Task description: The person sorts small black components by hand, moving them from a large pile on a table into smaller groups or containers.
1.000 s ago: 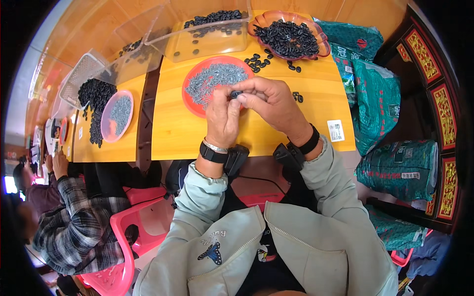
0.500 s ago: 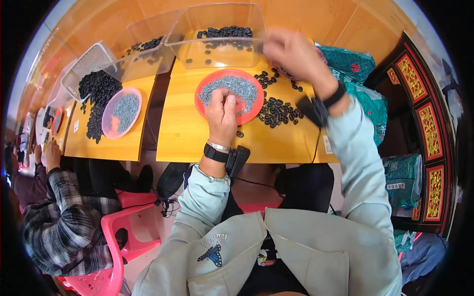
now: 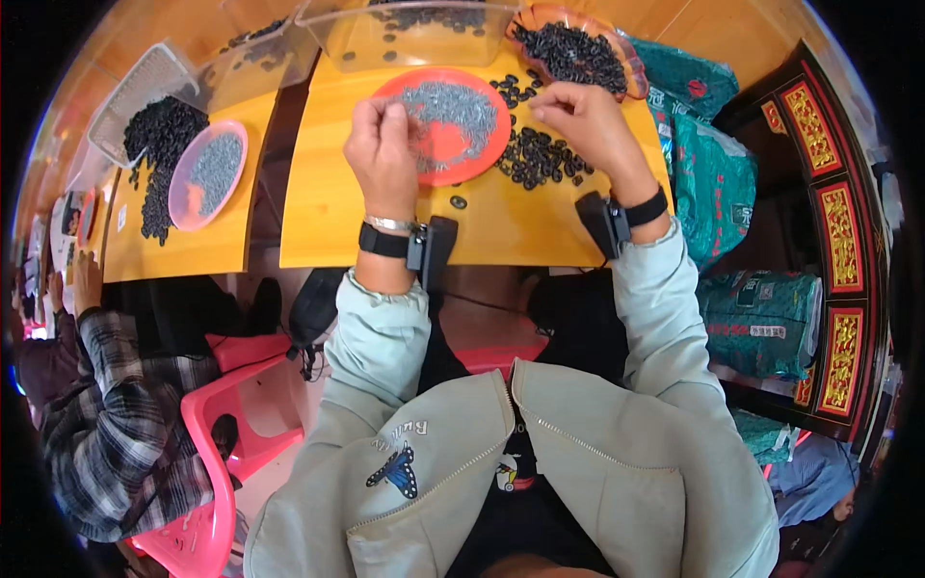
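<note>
My left hand (image 3: 383, 154) is raised at the left rim of a red plate (image 3: 496, 140). Its thumb and fingers are pinched together, and whatever they hold is too small to make out. Many small grey metal pins or screws (image 3: 448, 108) lie heaped in the plate. To the right, my right hand (image 3: 593, 125) hovers above loose black oval pieces (image 3: 535, 159) on the table. Its fingertips are drawn together too, and I cannot see what is in them. One black piece (image 3: 458, 202) lies by itself below the plate.
A scalloped orange tray (image 3: 636, 82) full of black pieces stands at the back right, beside green bags (image 3: 713, 183). Behind the plate is a clear plastic bin (image 3: 414, 43). On the left table (image 3: 193, 246) are a pink bowl (image 3: 183, 207) and black pieces; a person sits there.
My right hand has come down from the back to above the loose black pieces. My left hand has left the pins and moved to the plate's left rim. The view has shifted.
</note>
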`<state>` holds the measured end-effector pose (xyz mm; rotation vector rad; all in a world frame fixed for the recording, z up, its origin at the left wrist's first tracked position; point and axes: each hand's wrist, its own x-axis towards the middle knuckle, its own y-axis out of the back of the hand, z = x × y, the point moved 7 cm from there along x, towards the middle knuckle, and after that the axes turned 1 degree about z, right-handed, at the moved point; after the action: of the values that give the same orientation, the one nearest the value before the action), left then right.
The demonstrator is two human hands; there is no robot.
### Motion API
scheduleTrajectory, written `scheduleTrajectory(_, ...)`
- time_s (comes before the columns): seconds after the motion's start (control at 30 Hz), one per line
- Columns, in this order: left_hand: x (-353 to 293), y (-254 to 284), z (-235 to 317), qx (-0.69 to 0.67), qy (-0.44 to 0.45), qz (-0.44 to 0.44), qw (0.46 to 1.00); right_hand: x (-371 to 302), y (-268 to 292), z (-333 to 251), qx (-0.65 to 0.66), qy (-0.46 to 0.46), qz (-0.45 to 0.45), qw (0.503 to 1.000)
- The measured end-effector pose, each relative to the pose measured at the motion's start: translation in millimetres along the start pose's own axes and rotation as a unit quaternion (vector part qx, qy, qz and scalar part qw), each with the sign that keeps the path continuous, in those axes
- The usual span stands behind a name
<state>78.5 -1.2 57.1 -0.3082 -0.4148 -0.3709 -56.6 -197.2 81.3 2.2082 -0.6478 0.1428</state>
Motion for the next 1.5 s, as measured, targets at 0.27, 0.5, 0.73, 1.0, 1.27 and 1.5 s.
scheduleTrajectory(0.27, 16, 37, -8, -0.062, 0.036, 0.086, 0.994, -54, -74, -48, -0.046, 0.104, -0.07, 0.991)
scheduleTrajectory(0.5, 13, 29, -12, -0.073, 0.049, 0.06, 0.994, -62, -108, -55, -0.185, 0.162, -0.066, 0.967)
scheduleTrajectory(0.73, 12, 24, -13, -0.067, 0.047, 0.042, 0.996, -62, -92, -28, -0.222, 0.099, -0.021, 0.97)
scheduleTrajectory(1.0, 3, 8, -17, -0.045, 0.051, -0.003, 0.998, -61, -48, -1, -0.206, 0.017, -0.022, 0.978)
scheduleTrajectory(1.27, -8, -8, -17, 0.009, 0.04, -0.038, 0.998, -30, 24, 65, -0.208, -0.09, 0.136, 0.964)
scheduleTrajectory(1.5, -24, -28, -16, 0.07, 0.027, -0.09, 0.993, -25, -3, 78, -0.193, -0.109, 0.051, 0.974)
